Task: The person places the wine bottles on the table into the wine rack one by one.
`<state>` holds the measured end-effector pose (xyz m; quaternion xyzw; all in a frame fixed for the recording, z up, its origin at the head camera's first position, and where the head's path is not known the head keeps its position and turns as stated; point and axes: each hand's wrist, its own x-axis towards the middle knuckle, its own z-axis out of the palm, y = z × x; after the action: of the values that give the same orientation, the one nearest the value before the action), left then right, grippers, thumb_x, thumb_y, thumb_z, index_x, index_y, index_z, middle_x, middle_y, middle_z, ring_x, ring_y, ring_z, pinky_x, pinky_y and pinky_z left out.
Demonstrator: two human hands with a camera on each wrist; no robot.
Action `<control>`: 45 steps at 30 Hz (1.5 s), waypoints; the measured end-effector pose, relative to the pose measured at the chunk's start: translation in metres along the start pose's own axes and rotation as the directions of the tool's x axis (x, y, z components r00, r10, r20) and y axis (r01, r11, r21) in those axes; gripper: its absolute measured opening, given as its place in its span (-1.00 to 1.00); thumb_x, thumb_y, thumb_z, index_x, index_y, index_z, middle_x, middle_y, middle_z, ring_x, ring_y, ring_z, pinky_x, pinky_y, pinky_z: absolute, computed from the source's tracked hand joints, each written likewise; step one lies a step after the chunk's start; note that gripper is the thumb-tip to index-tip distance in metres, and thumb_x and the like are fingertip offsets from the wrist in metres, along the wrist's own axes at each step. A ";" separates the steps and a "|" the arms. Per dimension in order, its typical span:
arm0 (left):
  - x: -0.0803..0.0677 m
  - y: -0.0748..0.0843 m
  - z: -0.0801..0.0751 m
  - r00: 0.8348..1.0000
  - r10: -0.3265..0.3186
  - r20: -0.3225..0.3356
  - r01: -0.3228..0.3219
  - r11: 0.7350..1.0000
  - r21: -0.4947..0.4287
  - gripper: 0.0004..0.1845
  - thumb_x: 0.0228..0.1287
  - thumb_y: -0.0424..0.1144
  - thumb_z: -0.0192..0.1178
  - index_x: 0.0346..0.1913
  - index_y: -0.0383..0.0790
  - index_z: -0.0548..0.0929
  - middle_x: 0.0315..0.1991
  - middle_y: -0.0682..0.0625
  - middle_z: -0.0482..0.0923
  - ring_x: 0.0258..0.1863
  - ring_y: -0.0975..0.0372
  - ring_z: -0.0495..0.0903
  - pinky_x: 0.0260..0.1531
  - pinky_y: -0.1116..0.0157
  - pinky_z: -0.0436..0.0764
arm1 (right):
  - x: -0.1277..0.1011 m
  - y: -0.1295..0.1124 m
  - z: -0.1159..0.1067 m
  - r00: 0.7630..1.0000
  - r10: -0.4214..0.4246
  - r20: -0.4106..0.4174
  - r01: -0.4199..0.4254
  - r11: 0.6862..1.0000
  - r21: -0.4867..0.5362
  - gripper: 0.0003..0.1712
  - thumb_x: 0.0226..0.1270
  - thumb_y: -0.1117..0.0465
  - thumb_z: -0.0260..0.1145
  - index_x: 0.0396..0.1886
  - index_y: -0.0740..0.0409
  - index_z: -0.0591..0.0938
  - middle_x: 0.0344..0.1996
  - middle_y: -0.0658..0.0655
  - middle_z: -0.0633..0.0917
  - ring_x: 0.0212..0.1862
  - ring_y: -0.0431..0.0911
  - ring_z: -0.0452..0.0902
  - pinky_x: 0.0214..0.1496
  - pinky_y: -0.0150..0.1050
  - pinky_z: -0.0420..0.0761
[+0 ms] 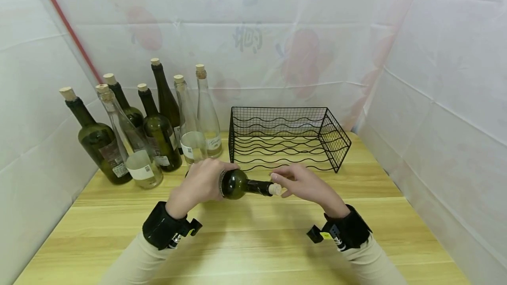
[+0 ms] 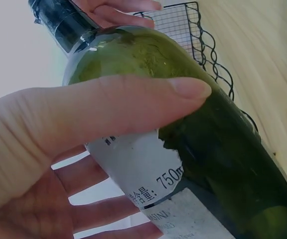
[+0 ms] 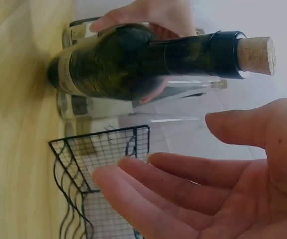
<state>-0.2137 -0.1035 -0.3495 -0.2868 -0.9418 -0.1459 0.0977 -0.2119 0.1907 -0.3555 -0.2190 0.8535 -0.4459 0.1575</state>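
A dark green wine bottle [image 1: 237, 184] with a cork [image 1: 275, 189] is held lying sideways above the wooden table, neck pointing right. My left hand [image 1: 200, 184] grips its body; the thumb [image 2: 133, 104] lies across the glass above the white label [image 2: 138, 169]. My right hand [image 1: 305, 184] is open just past the cork end, fingers straight. In the right wrist view the right hand [image 3: 208, 184] stays apart from the bottle [image 3: 123, 59] and its cork [image 3: 255, 55].
A black wire rack [image 1: 285, 137] with wavy rungs stands just behind the hands, right of centre. Several corked bottles [image 1: 158, 131], green and clear, stand upright at the back left. The wooden table [image 1: 253, 241] is closed in by white sheeting on three sides.
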 end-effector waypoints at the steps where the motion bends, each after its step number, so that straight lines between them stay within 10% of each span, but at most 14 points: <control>1: 0.000 0.001 0.001 1.000 0.007 0.000 -0.007 1.000 0.009 -0.22 -0.43 -0.17 0.79 0.08 0.14 0.78 -0.13 0.03 0.82 -0.19 0.04 0.77 -0.45 0.15 0.71 | 0.001 0.000 0.000 1.000 0.017 0.023 -0.017 1.000 0.011 -0.45 0.64 -0.01 0.13 0.33 0.33 0.56 0.23 0.40 0.63 0.21 0.21 0.63 -0.06 -0.24 0.81; 12: 0.003 0.010 0.014 1.000 0.020 0.012 -0.020 0.999 0.038 -0.39 -0.33 -0.10 0.77 -0.06 0.19 0.77 -0.29 0.10 0.78 -0.27 0.13 0.74 -0.55 0.12 0.64 | 0.018 0.004 0.002 0.957 0.084 0.279 -0.106 0.992 0.066 -0.52 0.65 -0.02 0.11 0.01 0.29 0.75 -0.16 0.22 0.71 -0.09 0.04 0.72 -0.20 -0.04 0.84; 20: 0.004 0.015 0.024 0.999 0.044 -0.016 -0.043 0.996 0.077 -0.54 -0.26 -0.17 0.73 -0.22 0.21 0.75 -0.44 0.16 0.73 -0.46 0.22 0.66 -0.69 0.26 0.45 | 0.021 0.005 0.008 0.896 0.116 0.429 -0.183 0.976 0.119 -0.50 0.65 -0.03 0.10 -0.08 0.28 0.77 -0.19 0.49 0.77 -0.33 -0.02 0.80 -0.29 -0.17 0.82; 45: 0.001 0.033 0.046 0.998 0.066 0.018 -0.068 0.981 0.180 -0.51 -0.08 -0.52 0.52 -0.12 0.10 0.83 -0.29 0.03 0.80 -0.33 0.10 0.72 -0.62 0.14 0.65 | 0.020 0.023 0.060 0.847 0.148 0.511 -0.303 0.924 0.234 -0.69 0.50 0.26 0.21 -0.08 0.53 0.55 -0.55 0.08 0.63 -0.64 -0.26 0.60 -0.59 -0.45 0.62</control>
<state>-0.2003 -0.0621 -0.3850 -0.3092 -0.9414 -0.0550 0.1226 -0.2062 0.1507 -0.4090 -0.1934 0.7270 -0.4815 0.4497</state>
